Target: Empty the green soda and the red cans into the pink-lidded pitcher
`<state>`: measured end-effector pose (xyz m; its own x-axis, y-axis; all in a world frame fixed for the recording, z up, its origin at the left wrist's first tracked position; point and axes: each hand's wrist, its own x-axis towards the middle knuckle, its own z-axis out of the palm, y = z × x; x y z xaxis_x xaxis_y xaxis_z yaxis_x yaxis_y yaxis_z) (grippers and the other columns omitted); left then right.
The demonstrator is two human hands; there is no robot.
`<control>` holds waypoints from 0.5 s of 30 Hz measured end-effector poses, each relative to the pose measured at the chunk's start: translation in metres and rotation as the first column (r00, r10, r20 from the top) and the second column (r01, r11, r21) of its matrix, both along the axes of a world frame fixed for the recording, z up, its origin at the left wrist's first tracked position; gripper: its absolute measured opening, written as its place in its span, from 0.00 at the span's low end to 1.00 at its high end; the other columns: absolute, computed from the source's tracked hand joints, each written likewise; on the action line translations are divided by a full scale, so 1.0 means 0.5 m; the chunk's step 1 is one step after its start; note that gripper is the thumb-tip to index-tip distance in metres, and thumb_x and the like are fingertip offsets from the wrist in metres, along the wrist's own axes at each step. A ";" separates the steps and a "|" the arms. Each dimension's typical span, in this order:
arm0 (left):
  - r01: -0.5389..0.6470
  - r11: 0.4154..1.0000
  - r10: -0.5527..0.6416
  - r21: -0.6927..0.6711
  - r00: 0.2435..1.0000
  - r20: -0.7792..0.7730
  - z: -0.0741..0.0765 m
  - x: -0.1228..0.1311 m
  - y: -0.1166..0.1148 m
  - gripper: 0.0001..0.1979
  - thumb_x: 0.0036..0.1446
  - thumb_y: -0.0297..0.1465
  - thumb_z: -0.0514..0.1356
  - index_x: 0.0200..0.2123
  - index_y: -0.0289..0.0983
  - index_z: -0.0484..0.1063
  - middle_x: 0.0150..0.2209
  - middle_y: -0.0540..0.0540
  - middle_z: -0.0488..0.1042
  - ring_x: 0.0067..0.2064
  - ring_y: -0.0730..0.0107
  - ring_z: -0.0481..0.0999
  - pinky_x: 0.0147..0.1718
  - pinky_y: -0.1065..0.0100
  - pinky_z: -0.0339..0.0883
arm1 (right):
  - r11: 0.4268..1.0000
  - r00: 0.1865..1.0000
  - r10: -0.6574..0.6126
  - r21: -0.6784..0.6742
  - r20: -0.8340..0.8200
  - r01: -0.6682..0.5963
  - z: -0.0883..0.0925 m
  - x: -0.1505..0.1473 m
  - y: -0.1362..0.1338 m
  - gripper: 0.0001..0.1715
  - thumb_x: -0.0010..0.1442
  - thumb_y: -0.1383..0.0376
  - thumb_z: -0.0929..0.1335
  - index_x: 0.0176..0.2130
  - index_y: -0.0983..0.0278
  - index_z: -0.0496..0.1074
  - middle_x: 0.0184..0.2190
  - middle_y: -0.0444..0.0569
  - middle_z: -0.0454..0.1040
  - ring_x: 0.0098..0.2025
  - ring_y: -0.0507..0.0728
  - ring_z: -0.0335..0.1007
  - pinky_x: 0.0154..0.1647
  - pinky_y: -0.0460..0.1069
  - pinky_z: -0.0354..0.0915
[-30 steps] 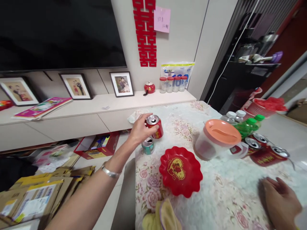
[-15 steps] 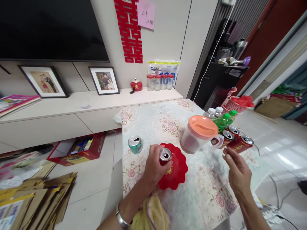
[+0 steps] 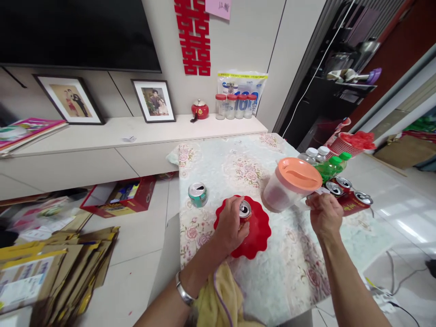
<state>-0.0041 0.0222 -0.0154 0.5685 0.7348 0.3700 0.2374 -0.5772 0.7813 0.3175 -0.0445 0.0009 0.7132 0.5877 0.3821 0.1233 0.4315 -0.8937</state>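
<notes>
My left hand (image 3: 229, 230) is closed round an opened red drink can (image 3: 245, 210). The can is upright on or just over a red scalloped dish (image 3: 255, 243); its base is hidden. At the right, my right hand (image 3: 326, 215) is wrapped round the handle of a clear plastic pitcher (image 3: 275, 193) with an orange lid (image 3: 300, 174). The pitcher stands on the table, a little tilted in the wide view. An opened green-and-silver can (image 3: 197, 195) stands left of the dish. Below my left wrist lies a yellow cloth (image 3: 221, 299).
Several opened red cans (image 3: 357, 203) and green-capped bottles (image 3: 329, 168) stand at the table's right side. A flowered cloth covers the table (image 3: 272, 281). Behind it, a white cabinet (image 3: 150, 136) bears framed photos and red-lidded jars (image 3: 235, 107). Flattened cardboard (image 3: 73, 268) lies on the floor.
My right hand has moved left and closed on the pitcher's handle. My left hand keeps hold of the red can over the dish. The view has shifted slightly.
</notes>
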 end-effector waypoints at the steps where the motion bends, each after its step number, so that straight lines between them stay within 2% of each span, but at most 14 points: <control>1: 0.011 1.000 -0.011 -0.006 1.000 0.013 -0.001 -0.001 0.001 0.38 0.60 0.24 0.63 0.72 0.41 0.55 0.68 0.32 0.65 0.70 0.41 0.70 0.69 0.37 0.67 | 1.000 1.000 0.001 0.020 0.002 -0.001 0.008 -0.005 0.001 0.18 0.72 0.55 0.73 0.36 0.65 0.71 0.26 0.36 0.66 0.23 0.46 0.60 0.25 0.43 0.63; 4: 0.025 0.997 -0.020 -0.070 0.997 0.081 -0.002 -0.003 0.002 0.37 0.60 0.25 0.66 0.70 0.43 0.59 0.67 0.35 0.69 0.70 0.44 0.71 0.70 0.39 0.66 | 0.998 1.000 -0.019 0.052 0.009 0.018 0.044 -0.024 -0.011 0.25 0.71 0.55 0.74 0.29 0.64 0.65 0.21 0.32 0.56 0.20 0.44 0.49 0.20 0.42 0.54; 6: 0.001 0.991 0.015 -0.136 0.993 0.117 -0.003 -0.002 0.003 0.39 0.57 0.26 0.69 0.69 0.44 0.60 0.65 0.37 0.71 0.69 0.45 0.73 0.70 0.40 0.67 | 0.999 0.999 -0.036 0.037 0.014 0.036 0.077 -0.038 -0.030 0.30 0.69 0.55 0.75 0.25 0.63 0.60 0.19 0.31 0.52 0.19 0.44 0.46 0.20 0.42 0.51; 8: -0.033 0.981 0.058 -0.189 0.990 0.127 -0.004 0.002 0.004 0.42 0.54 0.26 0.71 0.69 0.44 0.60 0.65 0.37 0.72 0.69 0.44 0.73 0.70 0.40 0.67 | 0.999 0.999 -0.049 -0.007 0.014 0.049 0.115 -0.051 -0.054 0.35 0.62 0.53 0.79 0.22 0.63 0.58 0.17 0.32 0.51 0.19 0.44 0.46 0.20 0.42 0.49; 10: -0.058 0.977 0.086 -0.208 0.988 0.130 -0.007 0.008 0.002 0.41 0.53 0.27 0.72 0.68 0.42 0.62 0.64 0.36 0.71 0.69 0.43 0.73 0.70 0.39 0.67 | 0.996 0.997 -0.071 -0.062 0.007 0.071 0.157 -0.066 -0.079 0.39 0.48 0.53 0.84 0.17 0.63 0.56 0.15 0.33 0.50 0.18 0.44 0.46 0.19 0.44 0.47; 12: -0.074 0.978 0.102 -0.197 0.985 0.136 -0.009 0.015 -0.002 0.38 0.53 0.28 0.71 0.65 0.41 0.65 0.63 0.37 0.72 0.67 0.43 0.73 0.69 0.40 0.67 | 0.988 0.996 -0.085 -0.133 0.004 0.085 0.195 -0.081 -0.102 0.38 0.41 0.53 0.86 0.16 0.64 0.59 0.15 0.35 0.51 0.18 0.44 0.48 0.20 0.45 0.47; 15: -0.113 0.979 0.135 -0.170 0.983 0.125 -0.010 0.024 -0.011 0.34 0.53 0.29 0.70 0.63 0.40 0.66 0.61 0.36 0.72 0.66 0.43 0.73 0.67 0.39 0.68 | 0.961 0.997 -0.076 -0.265 0.020 0.079 0.235 -0.099 -0.130 0.34 0.41 0.50 0.86 0.19 0.65 0.67 0.16 0.38 0.55 0.20 0.46 0.52 0.21 0.46 0.49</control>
<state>0.0078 0.0169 -0.0206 0.4223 0.8527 0.3076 0.1849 -0.4132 0.8917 0.2678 -0.1094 0.1184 0.7576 0.6118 0.2273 0.1563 0.1681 -0.9733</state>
